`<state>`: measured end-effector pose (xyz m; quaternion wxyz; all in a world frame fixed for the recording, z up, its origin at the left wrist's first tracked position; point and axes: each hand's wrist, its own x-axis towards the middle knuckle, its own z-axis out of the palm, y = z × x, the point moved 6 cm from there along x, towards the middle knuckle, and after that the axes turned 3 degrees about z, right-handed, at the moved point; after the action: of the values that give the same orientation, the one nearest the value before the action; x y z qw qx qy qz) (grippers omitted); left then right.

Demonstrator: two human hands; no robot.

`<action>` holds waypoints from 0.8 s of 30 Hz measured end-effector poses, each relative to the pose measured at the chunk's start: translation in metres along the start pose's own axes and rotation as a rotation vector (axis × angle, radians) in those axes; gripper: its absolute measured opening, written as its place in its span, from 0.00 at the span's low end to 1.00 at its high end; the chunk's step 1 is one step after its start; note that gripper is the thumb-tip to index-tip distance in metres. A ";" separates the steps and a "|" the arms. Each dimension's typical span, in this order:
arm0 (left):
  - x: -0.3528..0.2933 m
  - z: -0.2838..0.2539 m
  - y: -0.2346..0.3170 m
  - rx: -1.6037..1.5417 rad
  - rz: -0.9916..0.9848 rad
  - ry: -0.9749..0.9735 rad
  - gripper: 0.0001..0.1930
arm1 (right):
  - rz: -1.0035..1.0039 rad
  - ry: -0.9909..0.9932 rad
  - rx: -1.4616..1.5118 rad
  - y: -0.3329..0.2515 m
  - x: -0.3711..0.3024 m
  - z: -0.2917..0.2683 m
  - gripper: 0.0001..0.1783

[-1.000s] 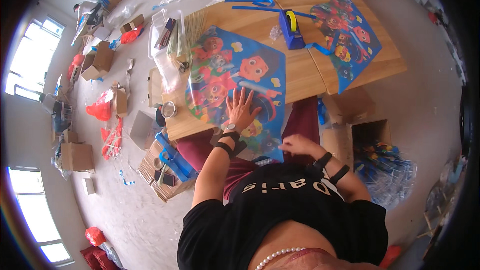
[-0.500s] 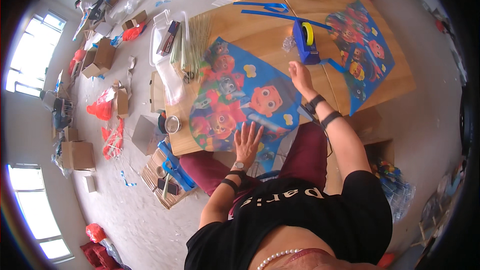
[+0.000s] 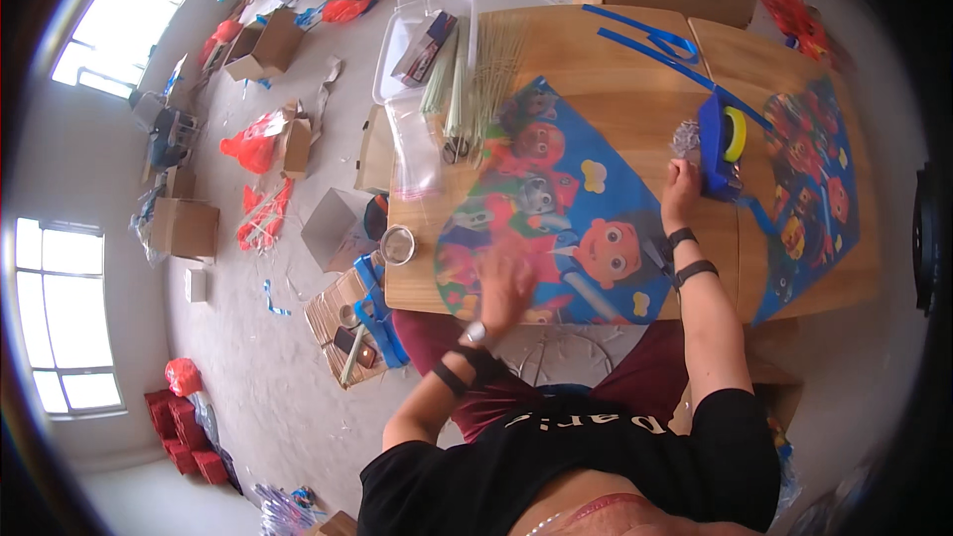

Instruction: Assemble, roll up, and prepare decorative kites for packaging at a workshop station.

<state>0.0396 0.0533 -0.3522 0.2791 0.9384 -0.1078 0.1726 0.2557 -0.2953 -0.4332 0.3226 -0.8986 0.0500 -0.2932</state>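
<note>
A blue printed sheet with cartoon figures, pointed like a kite, lies on the wooden table in front of me. My left hand is over its near left part, blurred, with the fingers stretched out; whether it touches the sheet I cannot tell. Beyond the sheet's right edge, my right hand has its fingers curled together, and what they may hold is too small to make out. Just past those fingertips lies a crumpled clear wad. Right beside it stands a blue tape dispenser with a yellow roll.
A second printed sheet lies at the table's right. Blue ribbon strips cross the far side. Thin pale rods, a clear plastic bin and a round glass dish line the left edge. Cartons litter the floor.
My right hand has moved up to beside the tape dispenser. My left hand has lifted or slid from the sheet's near edge further onto it. The sheet's near tip no longer hangs over my lap.
</note>
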 end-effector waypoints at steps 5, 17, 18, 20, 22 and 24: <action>0.118 -0.065 -0.120 -0.228 -0.415 0.517 0.17 | 0.004 -0.020 0.019 -0.006 0.002 -0.003 0.02; 0.178 -0.032 -0.211 -0.783 -0.865 0.326 0.18 | -0.020 -0.026 -0.061 -0.005 0.003 -0.002 0.02; 0.179 -0.031 -0.213 -0.737 -0.857 0.290 0.19 | 0.004 -0.033 -0.067 -0.002 0.004 -0.001 0.02; 0.180 -0.038 -0.209 -0.613 -0.766 0.325 0.19 | -0.037 -0.005 -0.049 -0.003 0.004 -0.001 0.02; 0.173 -0.056 -0.195 -0.242 -0.705 0.267 0.19 | 0.007 -0.016 -0.011 0.006 0.004 0.001 0.02; 0.159 -0.078 -0.162 -0.006 -0.556 0.285 0.17 | 0.005 -0.026 0.034 0.017 0.005 0.002 0.03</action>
<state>0.2128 0.2137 -0.3089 0.3308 0.8974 0.1928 0.2193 0.2625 -0.3087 -0.4420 0.3393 -0.8965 0.0429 -0.2815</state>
